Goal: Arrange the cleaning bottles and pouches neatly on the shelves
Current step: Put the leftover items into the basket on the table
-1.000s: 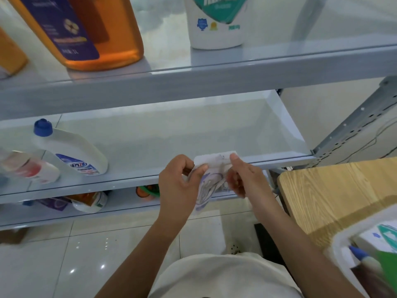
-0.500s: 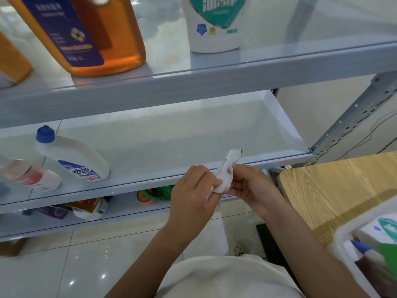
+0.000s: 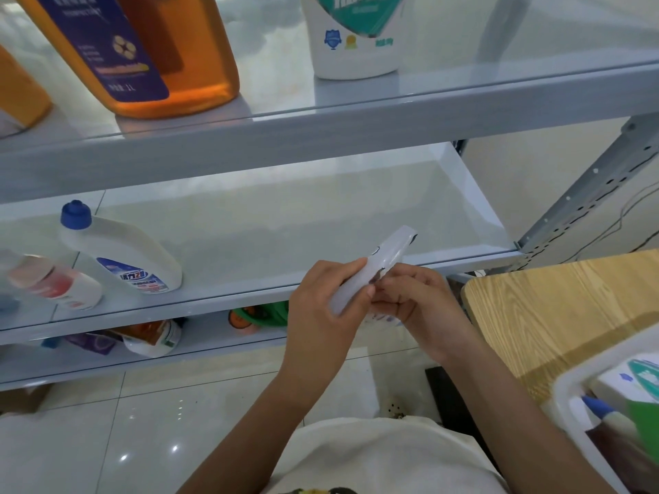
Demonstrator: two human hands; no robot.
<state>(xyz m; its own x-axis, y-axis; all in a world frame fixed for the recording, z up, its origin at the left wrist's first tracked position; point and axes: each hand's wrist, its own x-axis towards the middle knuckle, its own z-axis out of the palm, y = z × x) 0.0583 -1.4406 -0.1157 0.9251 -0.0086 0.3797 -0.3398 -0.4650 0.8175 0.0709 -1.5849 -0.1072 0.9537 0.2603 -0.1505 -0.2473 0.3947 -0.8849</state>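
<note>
One orange bottle (image 3: 199,65) reads "1L"; left hand (image 3: 321,315), right hand (image 3: 424,308) pinch pouch (image 3: 387,254).

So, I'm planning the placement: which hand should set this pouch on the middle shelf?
Probably the left hand: it grips the pouch along its body, while the right hand only pinches its lower edge. The middle shelf lies straight ahead of both.
</note>
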